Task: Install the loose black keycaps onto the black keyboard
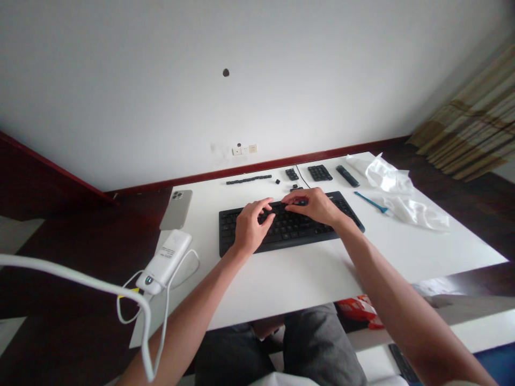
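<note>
White cable (60, 269), smooth and thick, sweeps across the lower left, close to the lens. Beyond it both forearms reach forward over a white desk (249, 284), bare and converging on a black keyboard (292, 235) that lies flat near the middle of the desktop. The left hand (249, 230) is arched above the keyboard's left half, its thumb and forefinger curved towards each other with a gap between them. The right hand (313, 206) bends inward at the wrist over the upper rows, thumb and fingertips close together; whether they pinch anything I cannot tell.

Print on the rounded white power bank (171, 252) is too small to read, as is its little lit display. A pale mark at the keyboard's top right edge is equally illegible.

Behind the keyboard, small black keycaps (249, 180) form a narrow strip, with a squarish block of keys (320, 172) further right. A slim blue tool (370, 202) points towards crumpled, shiny white plastic (420, 213). At the desk's left edge lies a flat, pale phone (177, 209) with clustered round lenses
</note>
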